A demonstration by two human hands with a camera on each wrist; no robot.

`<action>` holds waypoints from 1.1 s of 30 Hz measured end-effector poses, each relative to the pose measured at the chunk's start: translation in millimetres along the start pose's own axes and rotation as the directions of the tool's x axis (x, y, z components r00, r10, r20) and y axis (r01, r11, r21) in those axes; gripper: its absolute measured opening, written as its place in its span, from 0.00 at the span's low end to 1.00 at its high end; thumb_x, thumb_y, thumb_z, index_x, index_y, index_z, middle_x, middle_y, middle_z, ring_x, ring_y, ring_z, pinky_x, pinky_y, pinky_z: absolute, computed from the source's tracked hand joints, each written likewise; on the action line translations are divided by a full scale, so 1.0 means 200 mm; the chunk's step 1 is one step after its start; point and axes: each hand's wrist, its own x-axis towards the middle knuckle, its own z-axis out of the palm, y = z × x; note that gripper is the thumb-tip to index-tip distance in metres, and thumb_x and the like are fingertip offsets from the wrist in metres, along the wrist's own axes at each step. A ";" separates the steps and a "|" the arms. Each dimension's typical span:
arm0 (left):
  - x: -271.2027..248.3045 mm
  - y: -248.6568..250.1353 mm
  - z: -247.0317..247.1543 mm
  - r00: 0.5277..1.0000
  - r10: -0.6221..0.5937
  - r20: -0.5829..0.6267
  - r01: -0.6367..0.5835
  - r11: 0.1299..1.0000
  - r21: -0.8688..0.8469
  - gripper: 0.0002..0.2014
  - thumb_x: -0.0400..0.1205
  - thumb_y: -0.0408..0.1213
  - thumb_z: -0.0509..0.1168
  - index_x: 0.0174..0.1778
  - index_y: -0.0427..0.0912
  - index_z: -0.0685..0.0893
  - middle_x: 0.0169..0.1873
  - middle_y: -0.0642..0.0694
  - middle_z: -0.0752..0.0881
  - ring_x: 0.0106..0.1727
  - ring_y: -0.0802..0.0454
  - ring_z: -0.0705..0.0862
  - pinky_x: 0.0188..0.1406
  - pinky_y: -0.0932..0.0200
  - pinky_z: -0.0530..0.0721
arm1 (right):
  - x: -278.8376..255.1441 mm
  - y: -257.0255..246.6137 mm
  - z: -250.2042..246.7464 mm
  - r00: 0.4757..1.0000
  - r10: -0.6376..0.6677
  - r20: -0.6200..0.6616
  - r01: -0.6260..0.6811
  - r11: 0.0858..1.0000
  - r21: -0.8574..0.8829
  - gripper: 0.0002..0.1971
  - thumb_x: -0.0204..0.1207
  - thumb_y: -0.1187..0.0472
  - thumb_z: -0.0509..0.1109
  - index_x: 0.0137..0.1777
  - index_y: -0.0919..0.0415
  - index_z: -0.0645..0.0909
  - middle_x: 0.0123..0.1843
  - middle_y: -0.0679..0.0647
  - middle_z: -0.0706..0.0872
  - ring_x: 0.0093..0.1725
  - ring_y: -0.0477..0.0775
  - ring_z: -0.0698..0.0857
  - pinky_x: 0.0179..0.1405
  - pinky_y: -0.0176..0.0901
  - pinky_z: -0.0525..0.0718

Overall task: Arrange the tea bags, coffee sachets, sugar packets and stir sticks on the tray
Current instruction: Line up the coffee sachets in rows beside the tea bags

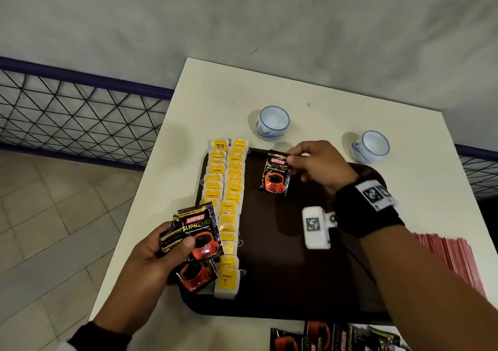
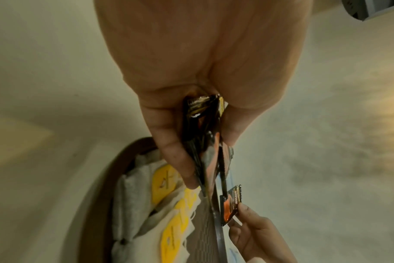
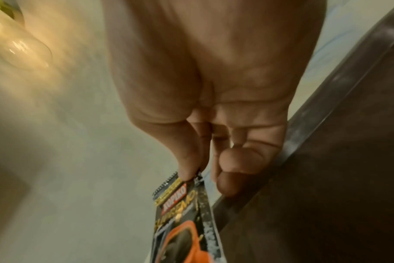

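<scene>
Loose coffee sachets (image 1: 334, 337) lie on the white table (image 1: 420, 189) at its near edge, just below the brown tray (image 1: 291, 270). Red packets (image 1: 447, 259) are stacked on the table to the right of the tray, partly hidden by the right forearm. At the tray's near left, the left hand (image 1: 151, 259) grips a fanned bunch of sachets (image 1: 199, 232), thumb pressed on top, covering part of the tea bags (image 1: 229, 208). Those yellow-labelled bags lie overlapping in two columns along the tray's left side. Farther in, the right hand (image 1: 320, 166) pinches one coffee sachet (image 1: 276, 174) by its top corner over the tray's far part; whether it touches the tray is unclear. Beyond the tray stand two blue-and-white cups (image 1: 272, 123), apart.
</scene>
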 end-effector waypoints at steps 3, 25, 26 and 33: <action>-0.01 -0.02 -0.02 1.000 -0.015 0.024 0.015 1.000 -0.005 0.34 0.59 0.61 0.80 0.62 0.56 0.88 0.57 0.43 0.93 0.56 0.40 0.93 0.58 0.29 0.88 | 0.09 -0.01 0.05 1.000 0.000 0.005 0.000 0.998 -0.058 0.05 0.79 0.67 0.74 0.42 0.59 0.85 0.52 0.58 0.89 0.38 0.51 0.85 0.26 0.39 0.80; -0.15 -0.10 -0.07 0.997 -0.075 0.035 0.074 0.997 0.019 0.40 0.49 0.69 0.83 0.58 0.60 0.89 0.54 0.42 0.93 0.53 0.38 0.93 0.57 0.29 0.88 | 0.08 -0.01 0.19 0.998 -0.041 -0.050 0.034 0.991 -0.131 0.03 0.76 0.67 0.75 0.41 0.61 0.87 0.30 0.58 0.86 0.26 0.49 0.81 0.22 0.37 0.77; -0.15 -0.10 -0.07 0.997 -0.070 0.035 0.069 0.997 0.023 0.35 0.53 0.65 0.83 0.57 0.60 0.90 0.53 0.42 0.93 0.53 0.38 0.93 0.56 0.30 0.89 | 0.08 -0.02 0.19 0.998 -0.040 -0.055 0.033 0.991 -0.126 0.04 0.76 0.67 0.75 0.40 0.60 0.86 0.31 0.59 0.86 0.27 0.51 0.82 0.22 0.38 0.78; -0.14 -0.11 -0.08 0.996 -0.052 0.068 0.051 0.999 0.018 0.42 0.44 0.71 0.83 0.55 0.60 0.91 0.50 0.42 0.94 0.47 0.43 0.94 0.41 0.46 0.91 | 0.13 -0.04 0.23 0.987 -0.113 -0.112 0.094 0.983 -0.157 0.05 0.77 0.67 0.74 0.42 0.57 0.85 0.36 0.55 0.88 0.28 0.53 0.87 0.25 0.39 0.80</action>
